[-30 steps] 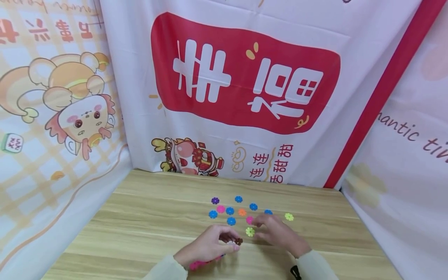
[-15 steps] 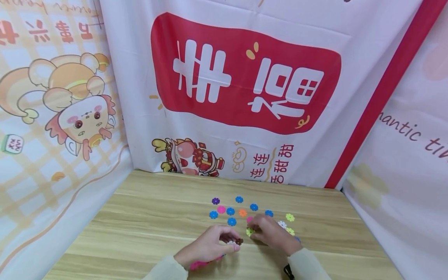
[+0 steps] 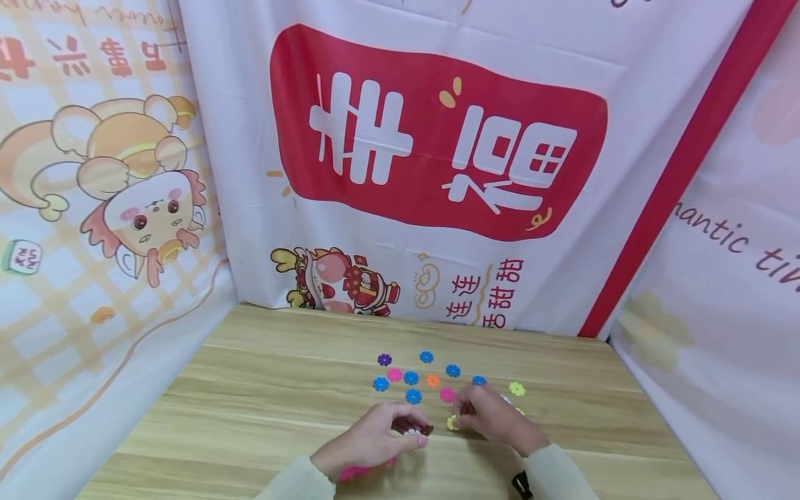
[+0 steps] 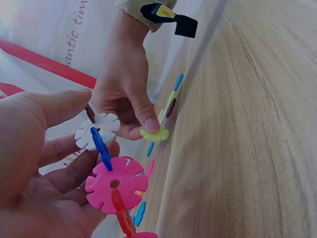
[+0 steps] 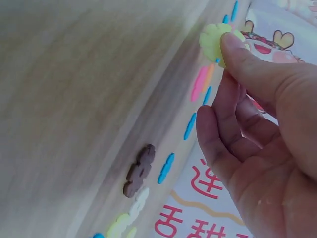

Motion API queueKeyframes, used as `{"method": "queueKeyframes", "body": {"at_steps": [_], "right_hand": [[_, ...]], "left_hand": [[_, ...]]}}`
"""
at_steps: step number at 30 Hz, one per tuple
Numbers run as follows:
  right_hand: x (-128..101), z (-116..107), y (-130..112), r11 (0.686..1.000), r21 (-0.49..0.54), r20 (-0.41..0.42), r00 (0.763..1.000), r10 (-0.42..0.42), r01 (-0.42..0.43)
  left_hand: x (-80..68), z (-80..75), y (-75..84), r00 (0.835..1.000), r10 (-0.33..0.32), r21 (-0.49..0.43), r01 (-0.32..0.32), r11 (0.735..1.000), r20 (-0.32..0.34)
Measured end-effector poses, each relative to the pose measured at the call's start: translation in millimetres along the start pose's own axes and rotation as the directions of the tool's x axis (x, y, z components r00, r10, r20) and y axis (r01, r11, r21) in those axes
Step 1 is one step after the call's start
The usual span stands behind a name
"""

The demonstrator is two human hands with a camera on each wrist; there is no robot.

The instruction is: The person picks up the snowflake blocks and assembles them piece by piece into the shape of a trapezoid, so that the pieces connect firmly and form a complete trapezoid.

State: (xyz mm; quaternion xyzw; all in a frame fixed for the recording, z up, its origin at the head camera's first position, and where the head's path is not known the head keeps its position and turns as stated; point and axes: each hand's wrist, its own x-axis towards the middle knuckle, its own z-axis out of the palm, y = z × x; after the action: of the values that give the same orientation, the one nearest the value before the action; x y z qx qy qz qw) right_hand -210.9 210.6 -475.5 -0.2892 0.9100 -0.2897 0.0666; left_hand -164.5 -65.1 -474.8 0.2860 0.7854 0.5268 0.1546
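Observation:
My left hand (image 3: 378, 436) holds a chain of interlocked flower-shaped plastic discs near its end. In the left wrist view a brown disc (image 4: 89, 113) sits at the thumb tip, joined to a white disc (image 4: 85, 134). Below follow a blue disc (image 4: 101, 148), a pink disc (image 4: 130, 186), a red disc (image 4: 122, 212) and more pink at the frame edge. Thumb and fingers of my right hand (image 3: 494, 415) pinch a yellow disc (image 5: 211, 41), raised over the table just right of the left hand. In the head view, my left hand hides most of the chain.
Loose discs lie on the wooden table (image 3: 250, 389) beyond my hands: several blue ones (image 3: 413, 396), a purple one (image 3: 384, 360), pink ones (image 3: 447, 395), an orange one (image 3: 432, 380). A brown disc (image 5: 140, 171) lies near my right hand. Printed cloth (image 3: 562, 278) walls the table.
My right hand has reached the yellow disc on the table, pinched it and lifted it, drawing slightly back to the right. The left hand has stayed in place with the chain.

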Motion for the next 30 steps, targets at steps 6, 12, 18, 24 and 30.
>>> {"method": "queueKeyframes", "body": {"at_steps": [6,12,18,24,30], "right_hand": [[-12.3,-5.0,-11.4,0.999,0.041,-0.017,1.0,-0.016,0.017],[-25.0,-8.9,-23.0,0.992,0.116,-0.065,0.997,-0.037,0.045],[-33.6,-10.4,-31.2,0.985,0.159,-0.118,0.992,-0.044,0.063],[-36.4,-5.5,-34.8,0.972,0.201,-0.171,0.981,-0.091,0.125],[-37.8,0.0,-36.3,0.971,0.201,-0.202,0.976,-0.087,0.128]], "left_hand": [[0.4,-0.3,1.2,1.0,-0.009,-0.002,0.009,1.0,0.002],[1.6,0.7,2.2,1.0,-0.007,0.002,0.007,1.0,-0.003],[3.7,4.1,-2.0,1.0,0.017,0.008,-0.017,1.0,-0.016],[5.4,6.0,-5.1,0.999,0.036,0.021,-0.035,0.999,-0.026],[6.4,6.3,-3.2,0.997,0.074,0.04,-0.072,0.997,-0.032]]}}
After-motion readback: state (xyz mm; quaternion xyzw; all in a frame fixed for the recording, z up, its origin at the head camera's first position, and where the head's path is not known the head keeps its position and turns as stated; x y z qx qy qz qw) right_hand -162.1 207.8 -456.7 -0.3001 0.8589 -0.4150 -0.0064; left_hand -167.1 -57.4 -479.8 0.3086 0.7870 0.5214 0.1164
